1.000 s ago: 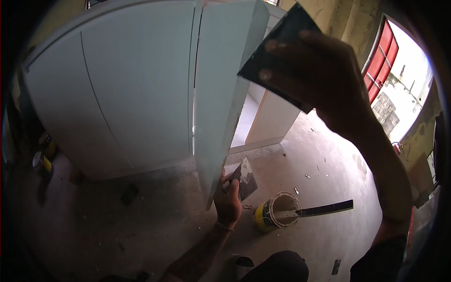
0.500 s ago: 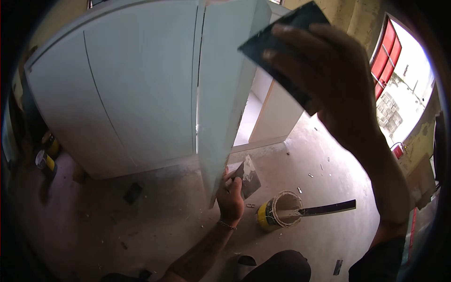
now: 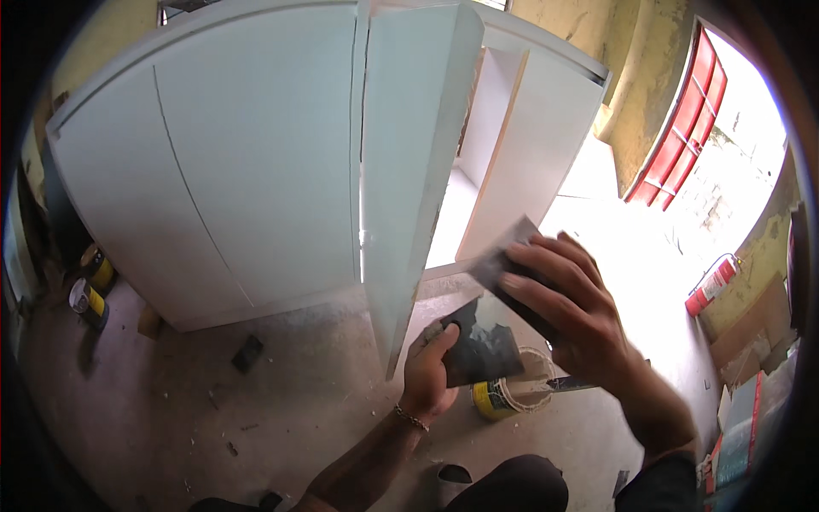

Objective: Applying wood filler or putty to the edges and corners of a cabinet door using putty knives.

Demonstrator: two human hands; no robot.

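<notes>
My left hand (image 3: 426, 375) grips a dark flat putty spreader (image 3: 482, 363) with pale filler smeared on its face. It is beside the lower end of the open pale cabinet door (image 3: 409, 171). My right hand (image 3: 576, 311) is closed on a second flat spreader (image 3: 499, 260), its fingers across the plate and the blade slightly blurred. This blade is just above the left spreader, seemingly apart from it. Behind and below both hands stands a yellow and black bucket (image 3: 490, 403), filler caked on its rim. A dark stick (image 3: 570, 384) juts from it, partly hidden by my right wrist.
A large white cabinet (image 3: 256, 154) fills the upper middle. Two cans (image 3: 88, 299) stand at far left. A dark flat piece (image 3: 247, 354) and scattered debris lie on the floor. On the right are a fire extinguisher (image 3: 711, 288), leaning boards (image 3: 755, 328) and a red door (image 3: 685, 119).
My right hand has come down from high beside the door to near the left spreader. My left hand has turned its spreader, which now shows more broadly, slightly right and lower.
</notes>
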